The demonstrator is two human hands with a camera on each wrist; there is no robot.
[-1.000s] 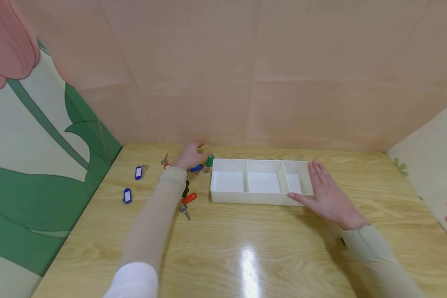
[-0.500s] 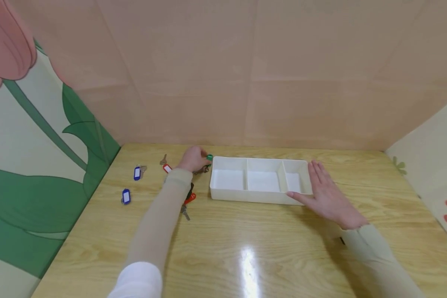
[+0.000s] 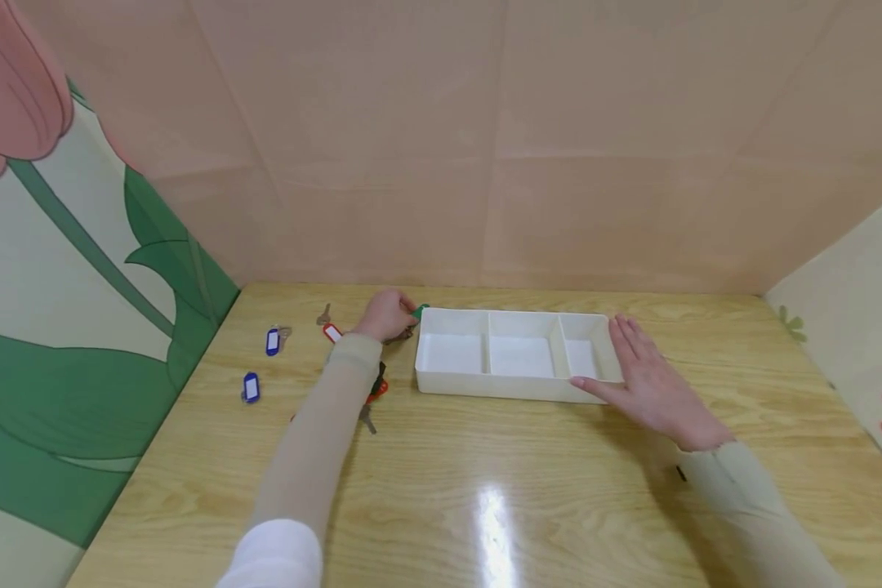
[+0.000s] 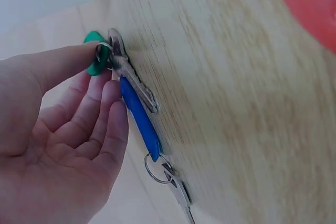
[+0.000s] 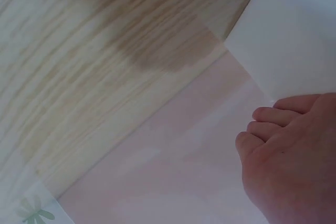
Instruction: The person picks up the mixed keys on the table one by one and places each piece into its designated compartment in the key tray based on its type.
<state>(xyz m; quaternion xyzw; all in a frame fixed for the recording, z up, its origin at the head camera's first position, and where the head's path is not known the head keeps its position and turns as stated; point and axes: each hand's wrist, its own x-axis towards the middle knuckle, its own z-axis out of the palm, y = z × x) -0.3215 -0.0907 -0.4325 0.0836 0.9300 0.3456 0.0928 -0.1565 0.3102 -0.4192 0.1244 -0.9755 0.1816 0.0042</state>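
Observation:
My left hand (image 3: 385, 315) is beside the left end of a white three-compartment tray (image 3: 485, 385). In the left wrist view its thumb and forefinger pinch a green key tag (image 4: 94, 37), whose ring carries a key (image 4: 135, 83). Just under the fingers lies a blue key tag (image 4: 140, 118) with its own ring and key (image 4: 181, 190). My right hand (image 3: 657, 392) touches the tray's right end, fingers extended along it and thumb at the front rim. All three compartments show bare white floors.
Left of the forearm are two blue key tags (image 3: 273, 341) with keys. A red key tag (image 3: 332, 332) and a key (image 3: 325, 314) lie near the left wrist. The sleeve partly covers black and red tags (image 3: 379, 390). A pink backdrop (image 3: 485, 220) rises behind the table (image 3: 559, 474).
My left hand has come down onto the green key tag, pinched it and shifted slightly right, tilting it near the tray's corner. The right hand stays at the tray's end.

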